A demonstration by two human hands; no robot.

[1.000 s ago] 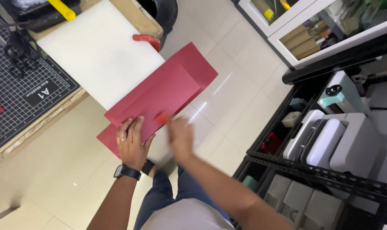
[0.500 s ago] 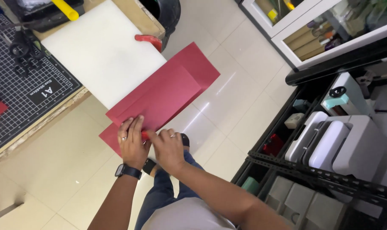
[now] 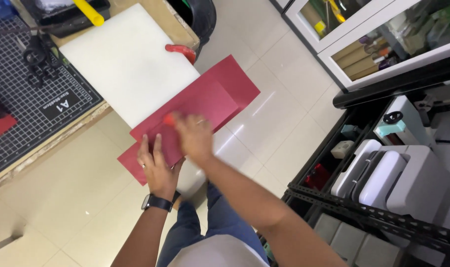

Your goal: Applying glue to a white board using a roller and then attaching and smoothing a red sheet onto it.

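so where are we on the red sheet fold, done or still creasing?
Mid-crease, likely. The red sheet already lies doubled over, its upper flap offset from the lower layer, on the white board. The left hand presses flat on the near end; the right hand, blurred, sits on the fold with a small orange-red item beneath its fingers. The far half, out past the board's edge, looks unpressed.

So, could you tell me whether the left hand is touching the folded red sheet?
Touching. The head view shows the left hand lying flat on the near end of the red sheet, fingers spread on its surface, no gap showing.
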